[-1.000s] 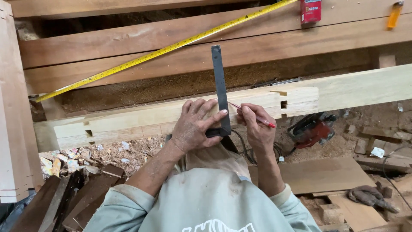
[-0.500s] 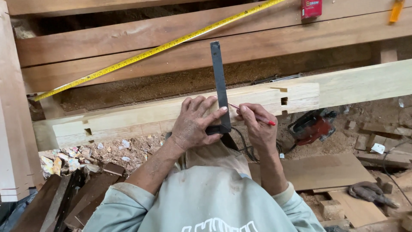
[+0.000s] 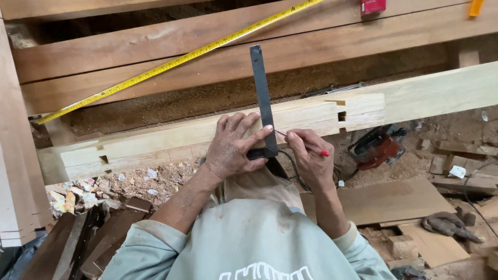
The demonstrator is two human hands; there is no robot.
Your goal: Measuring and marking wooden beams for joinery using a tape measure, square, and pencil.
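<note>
Right now the left hand presses a dark metal square across the pale beam; the right hand pinches a red pencil against its blade. Slackened pressure could skew the line.

Pencil tip hidden behind square blade; red box cut by top edge.

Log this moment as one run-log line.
left hand: pressing black try square on pale timber beam | right hand: red pencil tip at square's blade | yellow tape measure: on boards behind
</note>
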